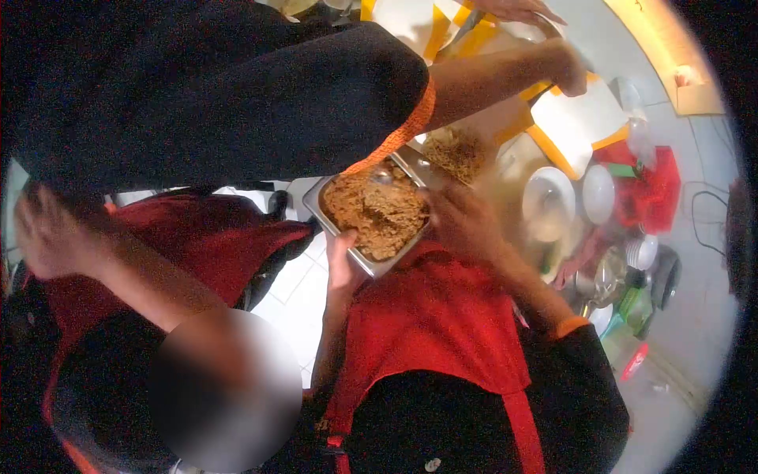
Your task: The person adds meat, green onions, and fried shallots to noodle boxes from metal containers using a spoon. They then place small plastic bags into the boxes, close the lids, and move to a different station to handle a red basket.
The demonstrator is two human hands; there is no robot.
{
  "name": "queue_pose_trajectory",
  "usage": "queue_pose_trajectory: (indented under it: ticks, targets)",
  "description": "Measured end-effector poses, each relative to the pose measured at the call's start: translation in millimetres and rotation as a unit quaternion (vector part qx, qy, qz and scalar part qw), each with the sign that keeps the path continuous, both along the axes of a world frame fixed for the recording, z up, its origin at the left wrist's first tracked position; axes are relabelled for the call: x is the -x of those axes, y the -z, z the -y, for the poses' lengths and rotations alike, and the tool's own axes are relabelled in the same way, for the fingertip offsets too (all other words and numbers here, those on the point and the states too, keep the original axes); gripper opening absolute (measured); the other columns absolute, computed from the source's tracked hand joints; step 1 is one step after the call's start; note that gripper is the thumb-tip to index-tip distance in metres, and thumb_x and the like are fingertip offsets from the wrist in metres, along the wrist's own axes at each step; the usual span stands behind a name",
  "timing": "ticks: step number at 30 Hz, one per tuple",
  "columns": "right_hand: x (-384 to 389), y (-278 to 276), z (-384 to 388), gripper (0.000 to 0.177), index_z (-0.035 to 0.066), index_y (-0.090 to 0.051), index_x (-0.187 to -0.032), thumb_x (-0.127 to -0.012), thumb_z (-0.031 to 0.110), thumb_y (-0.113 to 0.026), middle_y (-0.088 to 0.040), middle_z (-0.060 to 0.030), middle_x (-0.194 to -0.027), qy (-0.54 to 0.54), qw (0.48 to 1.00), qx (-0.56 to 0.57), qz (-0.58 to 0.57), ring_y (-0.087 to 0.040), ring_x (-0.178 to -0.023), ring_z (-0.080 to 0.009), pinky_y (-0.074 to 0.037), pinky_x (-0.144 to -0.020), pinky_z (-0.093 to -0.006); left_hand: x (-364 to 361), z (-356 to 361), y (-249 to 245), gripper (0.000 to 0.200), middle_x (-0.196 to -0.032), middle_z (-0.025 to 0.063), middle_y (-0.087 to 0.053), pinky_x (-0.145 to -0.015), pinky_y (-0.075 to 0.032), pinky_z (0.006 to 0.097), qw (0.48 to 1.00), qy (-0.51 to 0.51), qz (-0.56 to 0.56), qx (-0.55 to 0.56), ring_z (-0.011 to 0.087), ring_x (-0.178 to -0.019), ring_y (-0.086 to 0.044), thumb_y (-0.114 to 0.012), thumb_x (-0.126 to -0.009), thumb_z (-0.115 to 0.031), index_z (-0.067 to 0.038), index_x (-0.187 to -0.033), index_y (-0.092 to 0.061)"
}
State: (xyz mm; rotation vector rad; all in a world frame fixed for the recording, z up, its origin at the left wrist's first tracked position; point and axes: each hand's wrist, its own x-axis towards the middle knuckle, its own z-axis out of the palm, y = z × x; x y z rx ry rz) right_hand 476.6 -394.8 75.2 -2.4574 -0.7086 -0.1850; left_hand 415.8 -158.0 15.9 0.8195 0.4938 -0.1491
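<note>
Rectangular silver metal tray (384, 267) of crumbly brown food (371, 209), held in front of the red cloth apron (438, 316), near the desk (509, 193).

From the left: a co-worker's bare hand (51, 237), blurred and well apart from the tray. Next, another person's black sleeve with an orange knitted cuff (407, 130) crosses just above the tray's far corner; a swing of that arm could knock the rim or drag cloth through the food.

The left hand (340, 265) grasps the tray's near-left side, thumb over the rim. White floor tiles (292, 296) show beyond it, so a weak hold there could tip the load downward. A shiny metal utensil (383, 176) lies in the food and might slide if the tray tilts.

The right hand (462, 217) is blurred at the tray's right side; whether its fingers grip cannot be told. Farther right, a round white plate (547, 178) sits on the desk, where a sideways jolt might reach it.
</note>
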Motion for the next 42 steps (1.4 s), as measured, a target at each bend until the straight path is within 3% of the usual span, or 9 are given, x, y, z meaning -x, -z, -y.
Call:
queue_pose_trajectory:
  ticks: [11, 16, 17, 19, 26, 28, 30, 33, 42]
  targets:
    - [0, -12, -14, 0.025, 0.007, -0.068, -0.106, -0.084, 0.015, -0.06, -0.066, -0.0159, -0.085, -0.051, 0.978, -0.017, -0.202, -0.064, -0.069, -0.0338, -0.052, -0.065, -0.0436, 4, 13, 4, 0.071, -0.133, 0.0175, -0.049, -0.101, -0.045, 0.0461, 0.999, -0.029, 0.031, -0.02, 0.0334, -0.121, -0.052, -0.058, -0.081, -0.03, -0.006, -0.143, -0.032]
    - [-12, 3, -6, 0.022, 0.003, -0.072, -0.099, -0.086, 0.013, -0.057, -0.064, -0.0114, -0.071, 0.05, 0.898, -0.192, -0.393, -0.058, -0.068, -0.0152, -0.048, -0.066, -0.0333, -3, 17, -22, 0.071, -0.132, 0.0179, -0.05, -0.101, -0.045, 0.046, 0.999, -0.018, 0.051, 0.003, 0.0335, -0.121, -0.052, -0.058, -0.081, -0.029, -0.004, -0.143, -0.032]
    - [-13, 3, -1, 0.022, 0.003, -0.072, -0.099, -0.086, 0.013, -0.057, -0.064, -0.0114, -0.071, 0.049, 0.899, -0.191, -0.392, -0.058, -0.068, -0.0152, -0.048, -0.066, -0.0333, 6, 4, 52, 0.072, -0.131, 0.0186, -0.051, -0.101, -0.046, 0.0456, 0.994, -0.065, 0.085, -0.017, 0.0343, -0.119, -0.053, -0.059, -0.081, -0.03, -0.001, -0.142, -0.033]
    - [-16, 2, 5, 0.022, 0.0, -0.071, -0.099, -0.085, 0.011, -0.058, -0.061, -0.0066, -0.07, 0.069, 0.864, -0.216, -0.451, -0.054, -0.07, -0.0117, -0.047, -0.064, -0.0301, 8, 1, 39, 0.071, -0.131, 0.019, -0.051, -0.101, -0.046, 0.0457, 0.997, -0.042, 0.057, 0.026, 0.0343, -0.119, -0.054, -0.059, -0.081, -0.03, 0.0, -0.141, -0.034]
    - [-48, -6, 25, 0.027, -0.003, -0.067, -0.108, -0.085, 0.01, -0.058, -0.063, -0.0016, -0.077, -0.002, 0.907, -0.234, -0.349, -0.05, -0.063, -0.0102, -0.043, -0.058, -0.025, 9, 23, -14, 0.067, -0.131, 0.0197, -0.053, -0.102, -0.046, 0.0451, 0.994, -0.034, -0.003, 0.101, 0.0342, -0.118, -0.055, -0.056, -0.082, -0.029, 0.002, -0.139, -0.037]
    - [-71, 2, 23, 0.03, -0.004, -0.063, -0.113, -0.087, 0.011, -0.057, -0.062, -0.0011, -0.078, 0.147, 0.764, -0.405, -0.48, -0.05, -0.062, -0.0097, -0.043, -0.057, -0.0254, 8, 27, -26, 0.066, -0.131, 0.0193, -0.053, -0.102, -0.046, 0.0448, 0.993, -0.042, -0.025, 0.108, 0.0339, -0.118, -0.055, -0.055, -0.083, -0.028, 0.002, -0.139, -0.037]
    - [-99, 22, 16, 0.024, -0.003, -0.064, -0.107, -0.09, 0.012, -0.057, -0.064, -0.0056, -0.077, 0.143, 0.783, -0.391, -0.462, -0.056, -0.061, -0.0173, -0.047, -0.058, -0.0308, 10, 27, -15, 0.065, -0.131, 0.0192, -0.053, -0.102, -0.046, 0.0448, 0.995, -0.064, -0.025, 0.071, 0.0337, -0.118, -0.055, -0.054, -0.083, -0.028, 0.002, -0.139, -0.037]
    - [-123, 105, -3, 0.024, 0.001, -0.058, -0.11, -0.086, 0.003, -0.053, -0.064, -0.0172, -0.101, 0.011, 0.999, -0.049, 0.016, -0.062, -0.09, -0.0363, -0.052, -0.079, -0.0406, 19, 20, 25, 0.066, -0.132, 0.019, -0.053, -0.103, -0.045, 0.0445, 0.994, -0.107, -0.03, 0.015, 0.0333, -0.119, -0.055, -0.055, -0.083, -0.029, 0.001, -0.139, -0.038]
    - [-135, 84, 13, 0.031, 0.005, -0.06, -0.113, -0.083, -0.001, -0.052, -0.061, -0.016, -0.099, -0.017, 0.993, 0.001, 0.118, -0.061, -0.092, -0.0328, -0.053, -0.08, -0.041, 15, 18, 17, 0.07, -0.135, 0.0188, -0.051, -0.103, -0.045, 0.0446, 0.993, -0.118, -0.03, 0.014, 0.0334, -0.121, -0.053, -0.057, -0.082, -0.031, 0.001, -0.141, -0.036]
